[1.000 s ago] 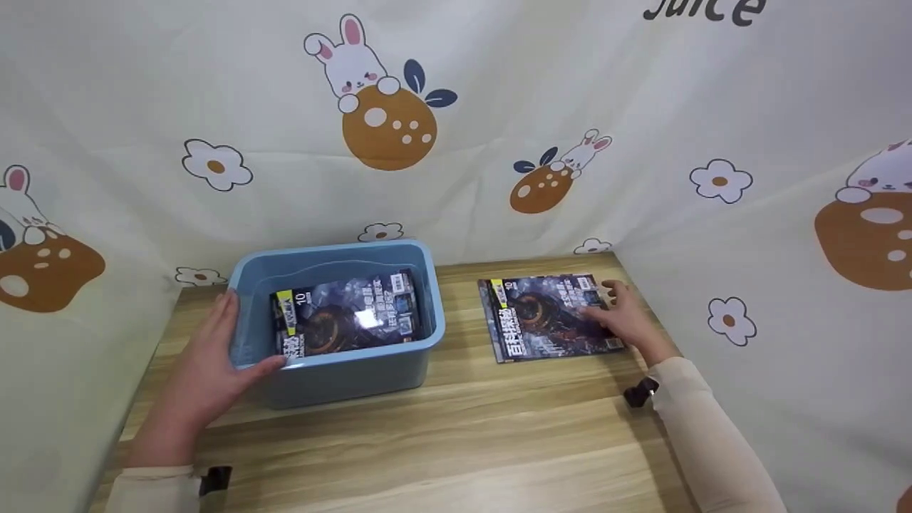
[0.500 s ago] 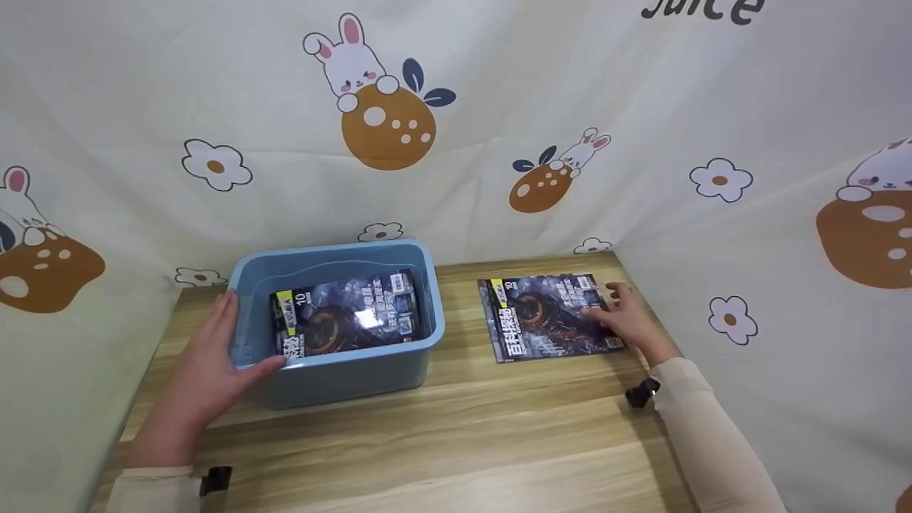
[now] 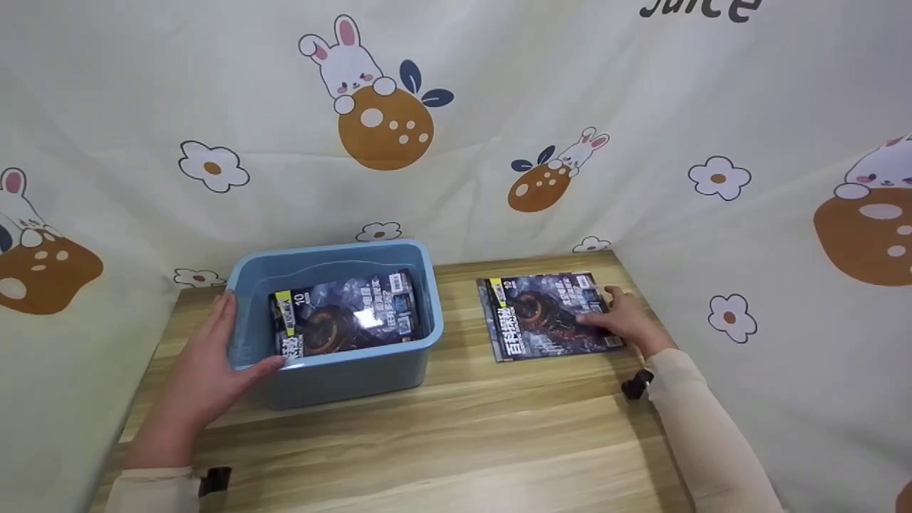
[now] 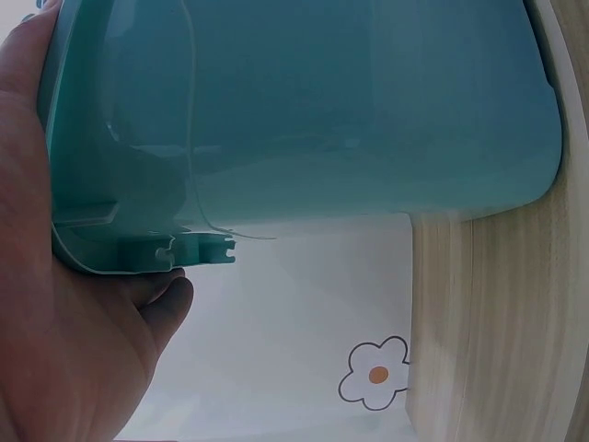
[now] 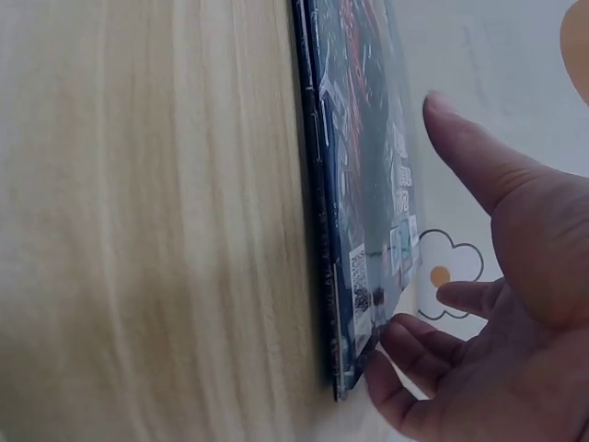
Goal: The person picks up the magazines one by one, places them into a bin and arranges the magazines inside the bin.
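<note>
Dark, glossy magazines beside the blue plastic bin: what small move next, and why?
Probably have the right hand lower its thumb onto the dark, glossy rectangular paper magazines: its fingertips are at their edge, but the thumb stands clear of the cover.

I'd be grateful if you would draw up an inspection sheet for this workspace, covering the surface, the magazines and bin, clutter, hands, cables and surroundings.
Surface: wood-grain table, light-coloured.
Job's things: blue bin standing upright, with a magazine face up inside; whether more lie beneath is unclear. To its right, a stack of magazines lies flat, edges slightly out of line.
Clutter: nothing seen.
Left hand: left hand grips the bin's rim at the near left corner.
Right hand: right hand is at the stack's right edge, thumb apart from the fingers.
Cables: nothing seen.
Surroundings: patterned cloth behind and at both sides.
</note>
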`<state>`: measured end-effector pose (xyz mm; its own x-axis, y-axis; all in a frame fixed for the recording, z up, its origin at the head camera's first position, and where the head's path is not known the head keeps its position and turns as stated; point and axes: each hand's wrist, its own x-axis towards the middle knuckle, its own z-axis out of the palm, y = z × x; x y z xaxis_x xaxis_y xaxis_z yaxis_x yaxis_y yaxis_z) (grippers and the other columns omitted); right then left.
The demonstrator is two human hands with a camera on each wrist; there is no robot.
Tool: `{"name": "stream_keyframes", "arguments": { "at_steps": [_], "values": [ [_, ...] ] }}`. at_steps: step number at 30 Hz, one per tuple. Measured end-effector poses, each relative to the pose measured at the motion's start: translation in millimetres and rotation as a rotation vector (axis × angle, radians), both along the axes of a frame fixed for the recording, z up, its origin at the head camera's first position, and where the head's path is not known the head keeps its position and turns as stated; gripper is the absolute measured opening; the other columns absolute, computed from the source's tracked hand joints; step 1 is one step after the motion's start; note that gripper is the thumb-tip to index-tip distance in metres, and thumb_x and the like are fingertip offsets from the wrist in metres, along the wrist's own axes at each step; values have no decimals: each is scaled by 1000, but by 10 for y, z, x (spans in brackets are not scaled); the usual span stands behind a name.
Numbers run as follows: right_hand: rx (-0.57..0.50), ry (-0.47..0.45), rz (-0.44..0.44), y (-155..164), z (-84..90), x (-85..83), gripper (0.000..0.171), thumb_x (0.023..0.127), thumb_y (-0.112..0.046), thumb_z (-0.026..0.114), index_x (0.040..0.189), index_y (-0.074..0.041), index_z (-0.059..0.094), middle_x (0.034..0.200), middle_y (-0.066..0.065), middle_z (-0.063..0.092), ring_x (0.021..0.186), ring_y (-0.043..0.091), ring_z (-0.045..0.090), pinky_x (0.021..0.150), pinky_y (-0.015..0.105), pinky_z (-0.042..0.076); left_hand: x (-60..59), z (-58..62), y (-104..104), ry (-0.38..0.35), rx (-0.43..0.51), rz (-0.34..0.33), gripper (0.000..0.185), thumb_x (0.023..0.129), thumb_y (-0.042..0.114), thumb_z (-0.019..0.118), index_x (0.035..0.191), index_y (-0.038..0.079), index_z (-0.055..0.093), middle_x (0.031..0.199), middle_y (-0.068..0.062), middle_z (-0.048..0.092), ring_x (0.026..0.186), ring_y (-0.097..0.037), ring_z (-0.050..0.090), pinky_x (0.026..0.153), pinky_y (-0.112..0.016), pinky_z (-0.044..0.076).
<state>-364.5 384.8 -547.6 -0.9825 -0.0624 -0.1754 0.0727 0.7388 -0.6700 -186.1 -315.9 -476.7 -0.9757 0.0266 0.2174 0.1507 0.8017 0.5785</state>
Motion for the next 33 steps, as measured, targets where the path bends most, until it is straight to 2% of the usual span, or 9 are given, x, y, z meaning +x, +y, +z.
{"name": "stream_keyframes", "arguments": {
  "at_steps": [5, 10, 13, 16, 23, 26, 30, 33],
  "values": [
    [113, -24, 17, -27, 12, -50, 127, 89, -50, 93, 170, 13, 17, 166, 49, 27, 153, 64, 31, 128, 71, 28, 8, 1, -2, 3, 0, 2, 131, 91, 60, 86, 177, 4, 4, 182, -28, 4, 163, -61, 12, 119, -88, 21],
    [202, -7, 18, -61, -7, -98, 127, 86, -49, 96, 167, 15, 23, 162, 50, 30, 151, 66, 33, 127, 72, 29, 16, -9, -3, 12, 9, -4, 130, 91, 57, 87, 177, 4, 4, 182, -28, 4, 163, -61, 12, 120, -87, 19],
    [177, -14, 7, -53, -36, -133, 126, 85, -45, 98, 166, 17, 23, 160, 49, 36, 150, 63, 36, 128, 69, 30, 17, -13, 0, 9, 8, -1, 130, 92, 58, 86, 177, 5, 3, 182, -28, 3, 163, -61, 11, 120, -88, 19],
    [95, -47, -12, -26, -63, -158, 126, 85, -38, 99, 166, 18, 21, 159, 46, 41, 148, 59, 43, 129, 65, 32, 14, -16, 2, 7, 5, 1, 131, 92, 59, 86, 177, 6, 3, 182, -28, 3, 163, -61, 11, 119, -88, 19],
    [-50, -99, -58, 24, -69, -161, 111, 85, -24, 99, 161, 20, 31, 143, 39, 57, 125, 44, 62, 119, 56, 48, 8, -31, -5, 23, 1, -6, 130, 92, 58, 86, 177, 3, 5, 182, -29, 5, 163, -61, 12, 119, -88, 20],
    [-93, -93, -72, 44, -78, -162, 106, 87, -19, 97, 160, 20, 31, 139, 36, 59, 120, 40, 63, 115, 54, 52, 6, -28, -4, 21, -6, -2, 130, 92, 60, 85, 177, 3, 5, 182, -29, 5, 163, -62, 13, 118, -89, 21],
    [-90, -54, -74, 85, -112, -174, 102, 89, -17, 94, 160, 21, 31, 143, 39, 57, 123, 41, 62, 116, 55, 51, 6, -26, 0, 15, -13, 0, 129, 92, 60, 84, 177, 2, 6, 181, -30, 6, 162, -62, 13, 117, -89, 22],
    [-73, -15, -86, 122, -142, -182, 94, 91, -16, 93, 157, 20, 37, 143, 39, 58, 125, 42, 60, 117, 56, 50, 9, -27, 0, 11, -15, 1, 129, 92, 60, 84, 177, 2, 6, 182, -30, 5, 162, -62, 13, 116, -90, 22]
  ]
}}
